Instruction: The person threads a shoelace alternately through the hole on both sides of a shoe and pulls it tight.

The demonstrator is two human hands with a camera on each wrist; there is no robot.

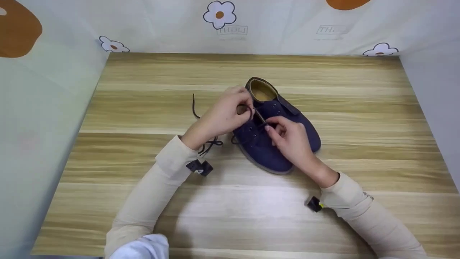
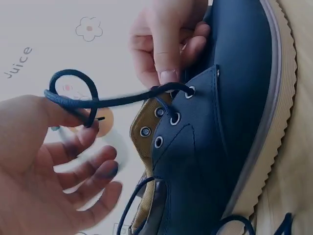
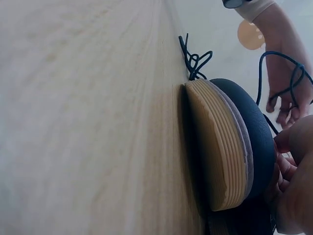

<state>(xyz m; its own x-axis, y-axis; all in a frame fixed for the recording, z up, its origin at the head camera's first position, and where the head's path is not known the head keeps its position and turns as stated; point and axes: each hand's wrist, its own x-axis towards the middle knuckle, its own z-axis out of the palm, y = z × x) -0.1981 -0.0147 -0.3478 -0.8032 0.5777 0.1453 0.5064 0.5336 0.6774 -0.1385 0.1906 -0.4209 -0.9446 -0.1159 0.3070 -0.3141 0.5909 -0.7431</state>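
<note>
1. The left hand (image 1: 226, 112) pinches a dark blue lace (image 2: 120, 102) between the tips of thumb and forefinger; its other fingers are loosely bent and apart from each other, and the lace makes a round loop at the fingertips
2. From this loop the lace runs to the front eyelet of the near shoe (image 1: 271, 154), and another strand goes into the middle eyelet; the third eyelet (image 2: 158, 142) of the same row shows its hole bare
3. The right hand (image 1: 293, 138) has its fingers curled, and thumb and forefinger pinch the near shoe at the lacing edge; which small part is between the tips I cannot tell
4. The near shoe, navy with a pale ridged sole, is on the wood-patterned table (image 1: 251, 219), around its middle, with the toe pointing toward the lower right of the head view
5. The far shoe (image 1: 312, 135), also navy, lies just beside it, partly hidden, pointing in a similar direction
6. A tangle of lace (image 1: 214, 142) lies on the table, near the left wrist
7. Both arms wear beige sleeves (image 1: 143, 194), with a small black device at each wrist
8. Behind the table is a pale sheet (image 1: 161, 30) with printed flowers
</note>
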